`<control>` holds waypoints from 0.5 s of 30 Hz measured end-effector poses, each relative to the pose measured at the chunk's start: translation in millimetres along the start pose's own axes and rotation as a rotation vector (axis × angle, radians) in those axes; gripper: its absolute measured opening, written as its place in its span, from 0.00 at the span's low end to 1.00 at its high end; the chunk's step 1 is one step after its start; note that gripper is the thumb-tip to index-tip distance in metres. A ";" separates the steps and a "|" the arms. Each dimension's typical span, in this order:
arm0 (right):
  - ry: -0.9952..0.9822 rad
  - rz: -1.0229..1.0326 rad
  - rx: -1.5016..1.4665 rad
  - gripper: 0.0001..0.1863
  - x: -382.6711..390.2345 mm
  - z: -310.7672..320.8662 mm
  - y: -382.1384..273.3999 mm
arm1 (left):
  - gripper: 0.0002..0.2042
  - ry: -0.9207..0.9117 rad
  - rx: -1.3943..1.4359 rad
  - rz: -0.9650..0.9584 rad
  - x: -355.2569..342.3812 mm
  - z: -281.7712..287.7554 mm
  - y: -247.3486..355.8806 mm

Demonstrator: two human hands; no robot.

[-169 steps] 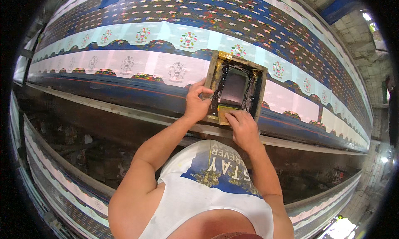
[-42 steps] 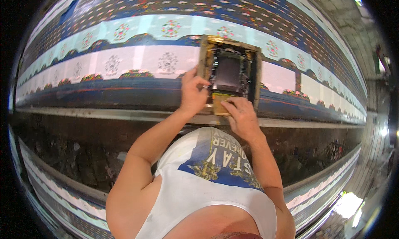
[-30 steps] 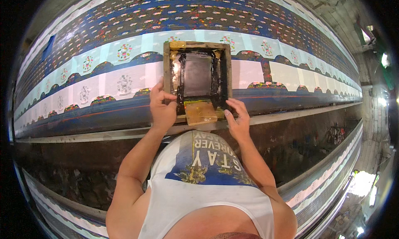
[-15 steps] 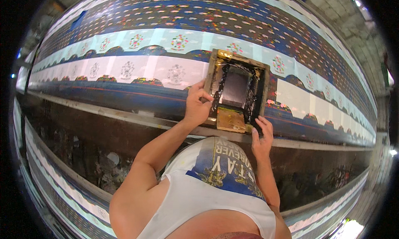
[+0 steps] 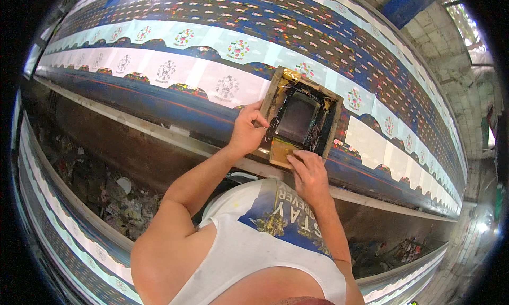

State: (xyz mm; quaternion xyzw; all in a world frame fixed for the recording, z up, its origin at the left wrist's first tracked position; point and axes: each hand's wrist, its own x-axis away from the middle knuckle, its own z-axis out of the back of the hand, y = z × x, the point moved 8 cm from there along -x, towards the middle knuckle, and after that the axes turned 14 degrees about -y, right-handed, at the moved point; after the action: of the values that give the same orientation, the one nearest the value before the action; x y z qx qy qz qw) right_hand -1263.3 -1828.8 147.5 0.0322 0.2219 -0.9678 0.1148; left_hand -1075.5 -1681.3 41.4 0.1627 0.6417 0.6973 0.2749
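A wooden screen-printing frame (image 5: 336,125), smeared with dark ink around a dark mesh window (image 5: 297,116), lies tilted on the long table just ahead of me. My left hand (image 5: 247,131) is closed on its left side bar, fingers curled over the edge. Inside the frame's near end rests a squeegee (image 5: 280,151) with a flat wooden handle. The fingers of my right hand (image 5: 311,173) pinch the top of that handle at its right part; its blade edge is hard to make out.
White scalloped cloth pieces (image 5: 228,87) with a dark printed motif run left of the frame; unprinted ones (image 5: 374,143) run right. Behind lies a row with coloured prints (image 5: 238,49). A wooden rail (image 5: 175,150) edges the table, and a littered trough (image 5: 116,204) lies below it.
My right hand has moved left from the frame's near right corner onto the squeegee handle. My left hand stays on the frame. The whole view has tilted slightly.
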 end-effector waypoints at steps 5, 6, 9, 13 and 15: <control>0.046 -0.034 0.047 0.27 -23.4 16.4 -0.8 | 0.09 0.020 -0.027 0.020 1.3 2.1 -7.4; -0.005 -0.035 0.043 0.26 -27.1 14.5 -2.5 | 0.09 0.016 -0.063 0.013 0.5 1.9 -4.5; -0.129 -0.033 0.036 0.25 -34.9 11.3 -4.9 | 0.08 0.020 -0.108 0.011 2.0 1.9 0.5; -0.283 -0.067 -0.023 0.23 -47.4 23.1 14.0 | 0.08 -0.001 -0.107 0.008 -1.5 -0.5 -2.2; -0.355 -0.132 -0.064 0.22 -63.0 37.5 27.6 | 0.09 0.005 -0.029 0.035 -1.8 -0.4 -1.8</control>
State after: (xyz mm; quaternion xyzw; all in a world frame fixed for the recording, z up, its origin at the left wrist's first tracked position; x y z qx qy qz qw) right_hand -1196.0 -1856.3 176.8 -0.1575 0.2305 -0.9561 0.0896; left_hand -1074.0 -1682.6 39.8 0.1683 0.6293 0.7115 0.2635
